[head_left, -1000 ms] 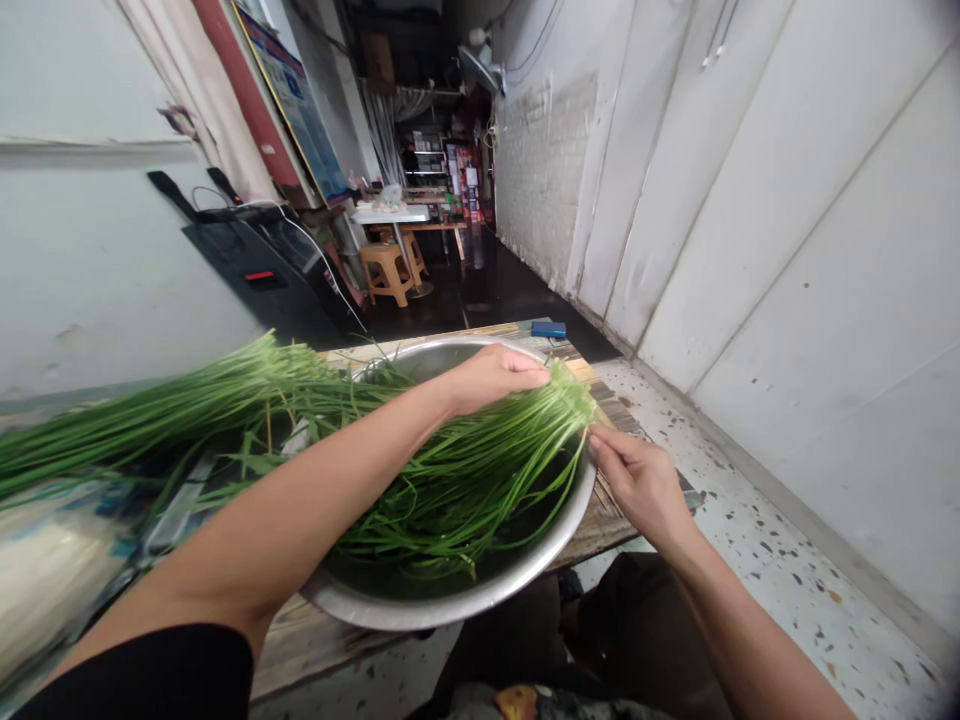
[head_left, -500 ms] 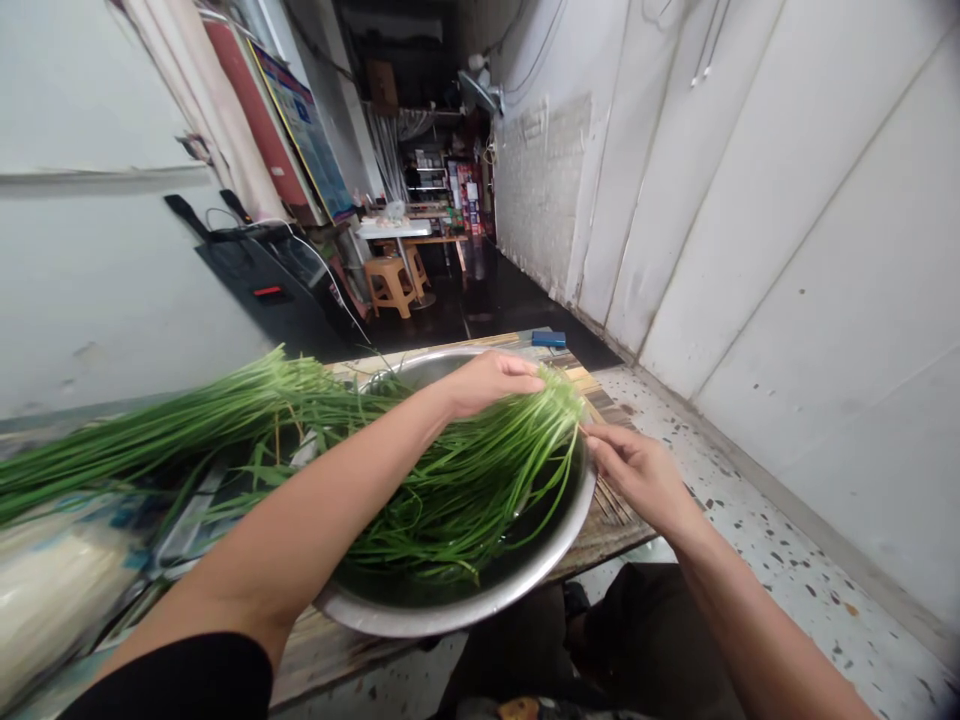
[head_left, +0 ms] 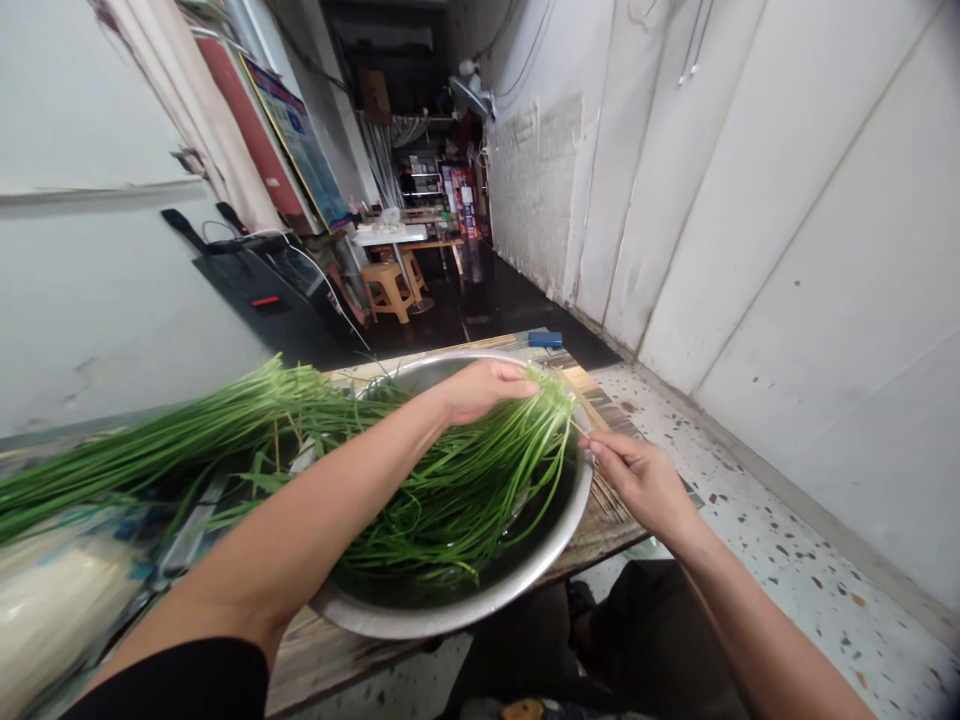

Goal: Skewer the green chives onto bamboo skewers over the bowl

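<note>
Long green garlic chives point(head_left: 450, 520) fill a steel basin point(head_left: 555, 555), their pale cut ends gathered at its far right rim. My left hand point(head_left: 487, 388) reaches across the basin, closed over the bunch just behind those ends. Just outside the right rim, my right hand point(head_left: 637, 475) pinches a thin bamboo skewer point(head_left: 580, 430) between thumb and forefinger. Its tip points into the pale stems; how deep it goes I cannot tell. A second bunch of chives point(head_left: 150, 430) lies left of the basin.
The basin stands on a wooden-patterned table point(head_left: 322, 640). More thin skewers point(head_left: 611, 497) lie beside its right rim, and a small blue box point(head_left: 545, 340) sits at the far edge. A plastic-wrapped pale package point(head_left: 52, 600) is at the near left. Stools point(head_left: 386, 288) stand beyond.
My right hand has drawn slightly away from the stem ends, so more of the skewer shows. My left hand keeps its hold on the chives. The view has shifted a little.
</note>
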Demonstrator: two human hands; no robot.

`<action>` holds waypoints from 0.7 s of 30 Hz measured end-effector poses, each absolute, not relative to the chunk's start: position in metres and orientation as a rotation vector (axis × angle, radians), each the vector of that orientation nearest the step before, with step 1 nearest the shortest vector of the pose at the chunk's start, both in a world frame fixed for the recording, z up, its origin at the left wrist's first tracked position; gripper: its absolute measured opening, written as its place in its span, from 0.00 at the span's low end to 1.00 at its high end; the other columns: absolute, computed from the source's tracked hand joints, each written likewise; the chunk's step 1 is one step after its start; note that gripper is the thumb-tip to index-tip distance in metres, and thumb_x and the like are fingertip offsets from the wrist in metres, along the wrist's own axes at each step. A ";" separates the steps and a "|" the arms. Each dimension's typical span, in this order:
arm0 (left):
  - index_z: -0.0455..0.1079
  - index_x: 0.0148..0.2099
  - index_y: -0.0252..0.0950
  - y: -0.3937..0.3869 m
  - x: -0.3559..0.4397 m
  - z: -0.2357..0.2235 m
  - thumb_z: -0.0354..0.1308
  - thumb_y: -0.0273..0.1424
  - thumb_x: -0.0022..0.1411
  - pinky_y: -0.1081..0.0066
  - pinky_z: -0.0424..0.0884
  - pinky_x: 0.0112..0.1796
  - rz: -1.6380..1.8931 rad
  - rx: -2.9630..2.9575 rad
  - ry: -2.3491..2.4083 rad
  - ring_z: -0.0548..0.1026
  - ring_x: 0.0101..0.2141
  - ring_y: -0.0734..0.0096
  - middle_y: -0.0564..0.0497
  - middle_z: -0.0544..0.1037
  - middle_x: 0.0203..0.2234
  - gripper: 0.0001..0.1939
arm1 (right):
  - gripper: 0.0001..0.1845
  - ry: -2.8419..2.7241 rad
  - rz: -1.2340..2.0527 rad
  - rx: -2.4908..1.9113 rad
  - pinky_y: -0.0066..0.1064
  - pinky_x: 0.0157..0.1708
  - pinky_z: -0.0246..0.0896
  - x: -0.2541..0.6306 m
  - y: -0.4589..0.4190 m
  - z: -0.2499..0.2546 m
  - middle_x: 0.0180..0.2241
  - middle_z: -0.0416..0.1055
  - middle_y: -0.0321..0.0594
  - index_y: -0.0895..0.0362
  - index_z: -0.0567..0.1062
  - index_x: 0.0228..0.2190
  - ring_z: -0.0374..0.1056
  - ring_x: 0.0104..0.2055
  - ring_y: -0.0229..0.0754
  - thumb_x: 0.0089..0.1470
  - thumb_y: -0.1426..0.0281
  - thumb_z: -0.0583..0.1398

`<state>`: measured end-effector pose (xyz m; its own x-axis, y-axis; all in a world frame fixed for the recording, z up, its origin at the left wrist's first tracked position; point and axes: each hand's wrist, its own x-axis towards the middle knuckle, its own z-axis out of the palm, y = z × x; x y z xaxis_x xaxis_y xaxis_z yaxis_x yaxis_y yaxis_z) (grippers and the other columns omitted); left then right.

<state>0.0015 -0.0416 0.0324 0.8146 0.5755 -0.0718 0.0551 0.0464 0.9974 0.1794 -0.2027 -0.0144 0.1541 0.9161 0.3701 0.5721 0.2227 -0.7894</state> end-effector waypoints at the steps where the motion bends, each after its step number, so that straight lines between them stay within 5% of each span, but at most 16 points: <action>1: 0.76 0.31 0.30 -0.042 0.001 0.032 0.67 0.34 0.46 0.66 0.65 0.43 0.417 1.484 0.531 0.73 0.31 0.72 0.47 0.79 0.29 0.12 | 0.16 -1.533 0.444 -1.461 0.31 0.36 0.66 0.179 -0.202 -0.015 0.34 0.77 0.41 0.59 0.78 0.34 0.72 0.36 0.44 0.55 0.64 0.54; 16: 0.75 0.30 0.33 -0.037 0.004 0.033 0.61 0.42 0.49 0.73 0.65 0.31 0.288 2.011 0.614 0.70 0.27 0.73 0.53 0.75 0.25 0.16 | 0.16 -1.592 0.440 -1.570 0.28 0.29 0.60 0.176 -0.201 -0.007 0.23 0.71 0.37 0.58 0.75 0.36 0.66 0.26 0.38 0.57 0.63 0.52; 21: 0.72 0.47 0.33 -0.014 -0.015 0.032 0.58 0.32 0.52 0.70 0.69 0.37 0.498 1.827 0.798 0.74 0.33 0.72 0.45 0.77 0.37 0.18 | 0.15 -1.507 0.511 -1.588 0.26 0.23 0.54 0.175 -0.206 -0.019 0.17 0.61 0.33 0.58 0.72 0.32 0.58 0.20 0.36 0.57 0.61 0.51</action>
